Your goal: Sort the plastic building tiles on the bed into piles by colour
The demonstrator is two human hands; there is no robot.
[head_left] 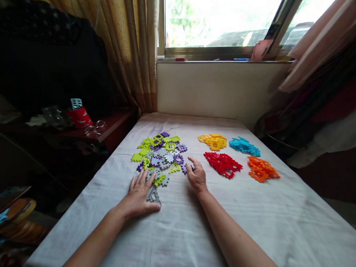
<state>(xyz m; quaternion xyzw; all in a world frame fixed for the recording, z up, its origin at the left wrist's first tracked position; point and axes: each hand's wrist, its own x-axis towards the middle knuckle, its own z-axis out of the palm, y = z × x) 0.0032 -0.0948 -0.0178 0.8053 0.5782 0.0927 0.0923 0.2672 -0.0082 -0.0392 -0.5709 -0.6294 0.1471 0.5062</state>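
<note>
Resting left hand [138, 195] wide on grey notched plastic pieces [153, 194], right hand [198, 177] half-curled beside lime-green, purple and grey plastic pile [164, 162], toward left edge of white-clothed worktop [176, 236]. Cannot tell right hand's grip.

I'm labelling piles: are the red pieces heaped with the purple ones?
No, the red pieces form their own pile right of the right hand, while the purple pieces lie left of it.

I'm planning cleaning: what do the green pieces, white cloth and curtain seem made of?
Green pieces: probably smooth plastic, given uniform colour and crisp notched edges. White cloth: likely matte fabric, softly creased; fibre unclear. Curtain: fabric, perhaps satiny: folds show sheen.
</note>
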